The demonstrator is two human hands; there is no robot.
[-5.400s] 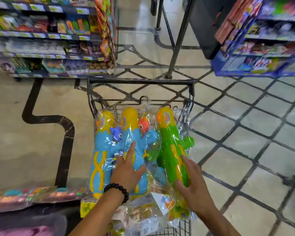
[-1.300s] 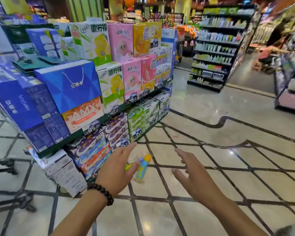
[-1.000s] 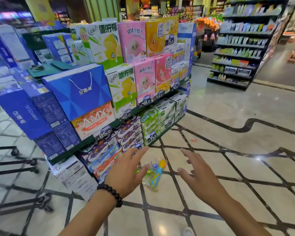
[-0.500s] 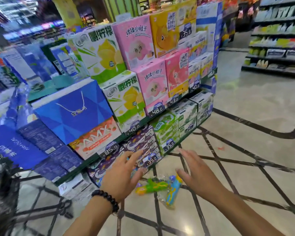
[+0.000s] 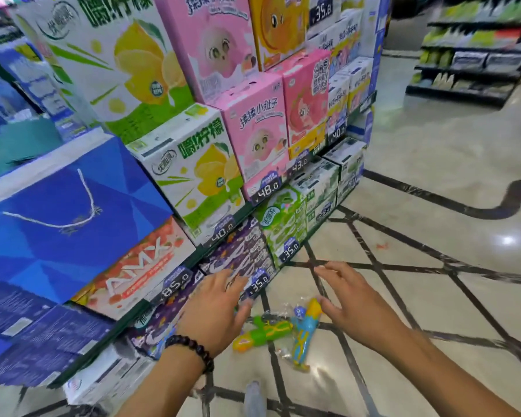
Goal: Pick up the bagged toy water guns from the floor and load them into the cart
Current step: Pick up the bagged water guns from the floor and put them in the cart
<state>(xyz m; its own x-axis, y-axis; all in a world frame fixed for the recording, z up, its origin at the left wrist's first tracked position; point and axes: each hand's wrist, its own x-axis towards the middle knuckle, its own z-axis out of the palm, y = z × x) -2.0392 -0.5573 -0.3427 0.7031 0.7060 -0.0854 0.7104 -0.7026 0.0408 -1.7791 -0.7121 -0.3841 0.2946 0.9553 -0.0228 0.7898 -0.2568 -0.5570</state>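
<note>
Nearest the camera, two bare forearms are reaching forward and down. The left hand (image 5: 215,308), with a dark beaded bracelet (image 5: 191,350) at its wrist, is hovering with fingers spread and slightly bent, gripping nothing. The right hand (image 5: 355,302) is doing the same on the other side, fingers splayed and apart from the toys.

Between and just beyond the palms, on the glossy beige floor with dark inlaid lines (image 5: 433,296), two toys are lying in crinkled clear plastic: a green and yellow bagged water gun (image 5: 263,332) lying nearly crosswise, and a blue and yellow bagged water gun (image 5: 304,329) pointing away, its yellow tip near the right thumb. They are touching or overlapping at their middles; I cannot tell whether one bag holds both.

To lift them well, the hands should probably be closing in from both sides, the left taking the green barrel, the right the blue one, gripping the rigid bodies rather than loose film, which looks slippery and likely to slide or tear. Scooping low should be keeping the pair together.

Farther off to the left, a tiered display of bright drink cartons with price tags (image 5: 253,152) is standing close behind the toys. Beyond, dark stocked store shelves (image 5: 469,61) are lining the aisle. The cart is not showing here.
</note>
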